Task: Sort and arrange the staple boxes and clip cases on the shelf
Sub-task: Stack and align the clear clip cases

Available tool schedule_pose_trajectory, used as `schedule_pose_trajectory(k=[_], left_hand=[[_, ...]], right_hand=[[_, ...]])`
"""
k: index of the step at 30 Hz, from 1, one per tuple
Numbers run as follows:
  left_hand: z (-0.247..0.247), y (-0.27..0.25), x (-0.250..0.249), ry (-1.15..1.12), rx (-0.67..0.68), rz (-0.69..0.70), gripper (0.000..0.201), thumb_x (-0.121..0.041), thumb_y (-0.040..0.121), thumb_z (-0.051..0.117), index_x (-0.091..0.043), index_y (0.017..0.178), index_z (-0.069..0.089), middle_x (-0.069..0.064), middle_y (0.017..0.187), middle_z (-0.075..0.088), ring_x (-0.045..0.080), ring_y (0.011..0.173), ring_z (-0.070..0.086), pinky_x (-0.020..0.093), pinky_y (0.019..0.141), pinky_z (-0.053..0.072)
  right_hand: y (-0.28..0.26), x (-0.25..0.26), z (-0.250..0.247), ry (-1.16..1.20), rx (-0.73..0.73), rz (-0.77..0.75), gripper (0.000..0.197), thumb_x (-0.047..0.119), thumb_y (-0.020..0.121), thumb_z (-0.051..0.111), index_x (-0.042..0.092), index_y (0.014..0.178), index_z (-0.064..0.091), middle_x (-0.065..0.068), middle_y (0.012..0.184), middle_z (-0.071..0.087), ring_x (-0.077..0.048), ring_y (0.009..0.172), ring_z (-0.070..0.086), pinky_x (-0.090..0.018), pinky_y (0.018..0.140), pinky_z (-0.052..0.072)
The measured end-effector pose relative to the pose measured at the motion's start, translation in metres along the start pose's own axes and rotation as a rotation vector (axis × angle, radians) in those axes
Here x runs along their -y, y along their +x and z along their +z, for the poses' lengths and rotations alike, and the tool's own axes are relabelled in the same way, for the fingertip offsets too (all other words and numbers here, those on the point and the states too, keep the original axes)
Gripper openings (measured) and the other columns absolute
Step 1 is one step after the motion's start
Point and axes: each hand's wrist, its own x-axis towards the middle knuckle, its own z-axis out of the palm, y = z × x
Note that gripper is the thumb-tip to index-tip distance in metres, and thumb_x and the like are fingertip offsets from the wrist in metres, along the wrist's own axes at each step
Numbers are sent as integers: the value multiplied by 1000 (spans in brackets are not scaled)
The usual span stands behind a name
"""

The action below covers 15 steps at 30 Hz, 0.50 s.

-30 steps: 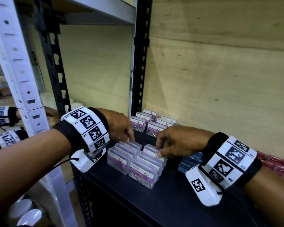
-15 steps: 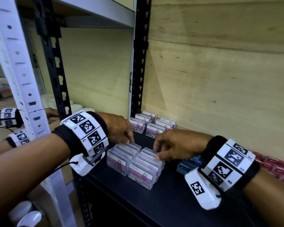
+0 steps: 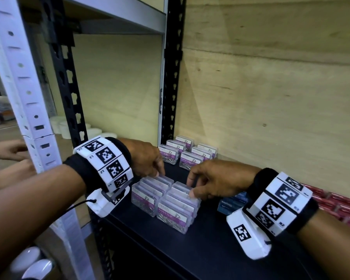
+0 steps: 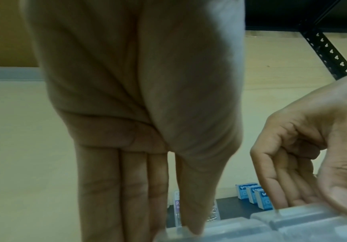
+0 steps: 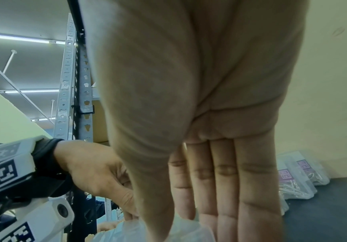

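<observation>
Two rows of clear clip cases (image 3: 164, 201) with purple labels stand side by side on the black shelf (image 3: 190, 251). My left hand (image 3: 159, 174) touches the rearmost case of the left row with straight fingers; the left wrist view shows those fingers (image 4: 127, 212) reaching down to the case tops (image 4: 271, 227). My right hand (image 3: 191, 186) pinches the rear cases of the right row, thumb on top and fingers behind. Another group of clip cases (image 3: 187, 152) stands at the back. Blue staple boxes (image 3: 230, 205) and red boxes (image 3: 335, 205) lie to the right.
A black slotted upright (image 3: 173, 77) stands just behind the left row, a white one (image 3: 28, 98) nearer me. The wooden back panel (image 3: 271, 87) closes the shelf. Another person's hands (image 3: 6, 150) work on the neighbouring shelf, beside white round containers (image 3: 65, 126).
Both hands stay on the two front rows with only slight shifts. The other person's hands at the left have moved.
</observation>
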Motion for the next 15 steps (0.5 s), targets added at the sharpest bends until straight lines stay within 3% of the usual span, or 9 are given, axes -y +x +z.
schedule_pose_trajectory(k=[8,12,15], left_hand=[[-7,0,-4,-44,-19,-38,35,-44,95,56,-37,128,59,-10,112,69,7,90,68,32,94,51],[-23,8,-6,52,-142,-49,36,-48,95,53,-33,127,61,-8,123,63,10,105,59,32,100,45],[-33,21,-4,103,-205,-46,36,-42,98,51,-28,130,60,-7,129,59,10,105,53,27,94,41]], right_hand=[[3,0,-7,-71,0,46,31,53,89,64,30,111,63,7,92,75,-8,85,69,-28,84,54],[12,1,-29,-141,-98,97,30,53,89,64,30,108,65,8,97,70,-10,87,65,-30,83,52],[27,-5,-47,-271,-186,104,28,46,91,64,26,109,67,5,104,69,-15,96,64,-33,88,52]])
